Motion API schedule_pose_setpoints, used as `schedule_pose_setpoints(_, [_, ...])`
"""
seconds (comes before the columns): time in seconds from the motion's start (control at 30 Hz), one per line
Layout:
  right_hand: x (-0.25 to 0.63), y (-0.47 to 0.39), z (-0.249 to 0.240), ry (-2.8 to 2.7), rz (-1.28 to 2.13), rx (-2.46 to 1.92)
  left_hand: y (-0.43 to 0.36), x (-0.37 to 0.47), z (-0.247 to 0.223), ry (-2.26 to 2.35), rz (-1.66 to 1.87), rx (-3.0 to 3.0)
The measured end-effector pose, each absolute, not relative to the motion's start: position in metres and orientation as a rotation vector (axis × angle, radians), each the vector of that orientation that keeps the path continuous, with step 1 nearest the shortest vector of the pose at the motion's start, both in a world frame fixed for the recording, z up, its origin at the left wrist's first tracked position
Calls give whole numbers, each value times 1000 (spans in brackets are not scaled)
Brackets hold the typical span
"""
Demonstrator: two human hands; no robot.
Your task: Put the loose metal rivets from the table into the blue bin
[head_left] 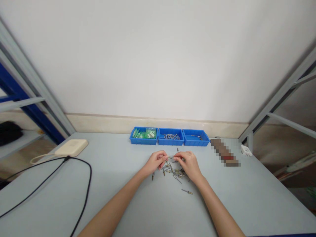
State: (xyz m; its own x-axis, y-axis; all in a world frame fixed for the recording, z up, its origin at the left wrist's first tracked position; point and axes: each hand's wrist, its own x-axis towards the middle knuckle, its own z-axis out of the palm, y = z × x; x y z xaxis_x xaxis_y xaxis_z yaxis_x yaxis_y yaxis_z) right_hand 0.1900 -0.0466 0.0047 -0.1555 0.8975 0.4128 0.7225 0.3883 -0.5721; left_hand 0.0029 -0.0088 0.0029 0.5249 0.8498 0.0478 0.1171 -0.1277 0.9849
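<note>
My left hand [157,162] and my right hand [188,163] are close together over the table, fingers pinched. Between their fingertips is a small metal fastener [170,158], a thin pin with a brass-coloured part; both hands seem to grip it, one at each end. Beneath them lies a loose pile of similar metal fasteners [176,171], partly hidden by my right hand. A single fastener [187,191] lies apart, nearer to me, and another one [152,176] rests by my left wrist.
Along the wall stand three joined blue trays: the left tray [143,141] holds green packets, the middle tray [170,143] thin metal pins, the right tray [197,143] a few pins. A white box [71,147] and black cable [90,174] lie left. At right are a blurred-out object [224,153] and white adapter [246,150].
</note>
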Motion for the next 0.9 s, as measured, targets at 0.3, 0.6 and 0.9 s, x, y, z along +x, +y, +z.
schedule_pose_setpoints(0.3, [184,-49,7,-1842,414,-1404,-10,4,3,848,739,1623])
schedule_pose_setpoints(0.6, [176,-50,11,-1797,475,-1372,-6,6,-6,841,808,1668])
schedule_pose_setpoints(0.9, [174,-50,8,-1821,410,-1432,-8,5,2,886,830,1643])
